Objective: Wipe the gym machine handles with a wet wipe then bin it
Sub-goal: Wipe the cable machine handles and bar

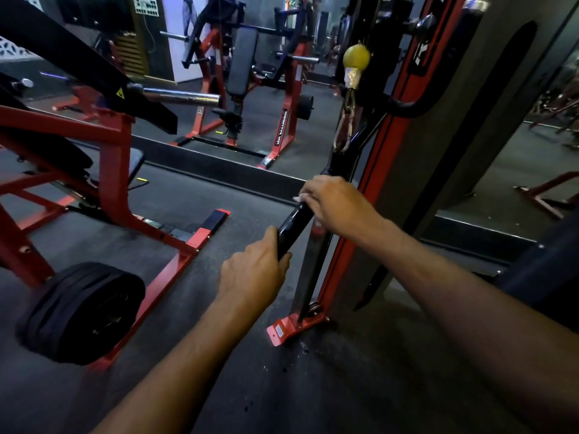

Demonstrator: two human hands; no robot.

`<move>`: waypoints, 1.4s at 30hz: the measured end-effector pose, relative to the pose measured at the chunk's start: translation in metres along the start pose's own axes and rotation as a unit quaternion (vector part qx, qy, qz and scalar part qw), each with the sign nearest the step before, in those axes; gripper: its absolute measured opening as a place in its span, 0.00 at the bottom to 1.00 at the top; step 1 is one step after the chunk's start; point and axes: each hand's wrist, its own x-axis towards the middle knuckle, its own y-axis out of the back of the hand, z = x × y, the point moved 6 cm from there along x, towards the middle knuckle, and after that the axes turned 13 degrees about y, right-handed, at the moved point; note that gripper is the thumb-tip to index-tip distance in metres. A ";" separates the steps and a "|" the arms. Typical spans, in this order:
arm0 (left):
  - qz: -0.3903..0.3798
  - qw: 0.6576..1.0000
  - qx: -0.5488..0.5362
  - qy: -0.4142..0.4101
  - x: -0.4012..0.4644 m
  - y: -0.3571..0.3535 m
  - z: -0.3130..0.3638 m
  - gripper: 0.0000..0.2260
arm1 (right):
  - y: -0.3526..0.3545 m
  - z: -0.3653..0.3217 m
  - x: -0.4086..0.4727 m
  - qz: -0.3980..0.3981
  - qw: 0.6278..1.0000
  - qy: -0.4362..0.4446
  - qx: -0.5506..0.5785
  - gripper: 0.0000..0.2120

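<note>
L hand grips lower end of black handle; R hand wraps upper part w/ white wipe pinched under fingers. Handle tilted, hangs via carabiner under yellow ball, just beside red/black cable machine post. Floor dark grey rubber, speckled near red base foot. Red plate-loaded machine at left w/ black plates; mirror wall behind reflects more red frames. Dim room.

left hand – bare, no glove, ring or watch | right hand – bare too | forearms – uncovered to the frame edge | dark garment at far right
</note>
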 end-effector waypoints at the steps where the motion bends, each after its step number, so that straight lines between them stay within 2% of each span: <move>1: 0.004 1.000 0.002 -0.001 0.000 0.000 0.000 0.15 | 0.005 0.009 0.002 0.004 1.000 -0.018 0.003 0.09; 4: 0.015 1.000 -0.004 -0.007 -0.003 0.000 0.002 0.15 | 0.014 0.022 0.004 0.043 0.997 -0.060 0.015 0.08; 9: 0.074 0.996 0.049 -0.022 -0.007 0.000 0.003 0.23 | -0.001 -0.015 0.002 -0.024 0.999 0.040 0.003 0.08; 13: 0.090 0.994 0.053 -0.020 -0.004 -0.003 -0.001 0.26 | 0.016 0.022 0.011 0.005 0.999 -0.047 -0.015 0.09; 15: 0.089 0.995 0.050 -0.016 -0.004 -0.003 -0.003 0.26 | 0.008 0.008 0.011 0.014 0.999 -0.038 -0.009 0.09; 18: 0.091 0.995 0.047 -0.016 -0.003 -0.003 -0.005 0.26 | -0.009 -0.030 0.007 -0.033 0.998 0.048 -0.008 0.09; 20: 0.090 0.995 0.045 -0.018 -0.001 -0.003 -0.006 0.25 | -0.001 -0.015 0.014 -0.051 0.998 0.023 -0.038 0.10; 23: 0.088 0.995 0.044 -0.021 -0.002 -0.002 -0.005 0.25 | 0.015 0.024 0.025 -0.037 0.993 -0.077 -0.075 0.11; 25: 0.094 0.994 0.052 -0.017 -0.002 -0.002 -0.005 0.25 | 0.008 0.013 0.029 -0.066 0.988 -0.069 -0.120 0.10; 27: 0.097 0.994 0.046 -0.022 -0.001 -0.004 -0.006 0.25 | -0.005 -0.015 0.029 -0.097 0.989 -0.017 -0.110 0.10; 29: 0.074 0.997 0.016 -0.027 0.004 -0.006 -0.008 0.24 | -0.009 -0.022 0.028 -0.108 0.992 0.008 -0.072 0.10; 32: 0.013 1.000 -0.020 -0.011 0.014 -0.007 -0.011 0.21 | 0.002 0.009 0.030 -0.085 0.993 -0.038 -0.065 0.12; 34: -0.019 0.999 -0.043 -0.008 0.019 -0.008 -0.014 0.20 | 0.008 0.028 0.022 -0.011 0.996 -0.070 -0.051 0.10; 37: -0.082 0.991 -0.102 -0.018 0.029 -0.012 -0.018 0.19 | -0.009 0.019 0.000 0.094 0.993 -0.068 0.038 0.07; 40: -0.177 0.967 -0.186 0.004 0.039 -0.015 -0.021 0.20 | -0.022 0.007 -0.013 0.103 0.989 -0.018 0.105 0.06; 42: -0.272 0.921 -0.275 0.030 0.041 -0.019 -0.024 0.20 | -0.016 0.019 -0.010 0.103 0.989 -0.005 0.103 0.07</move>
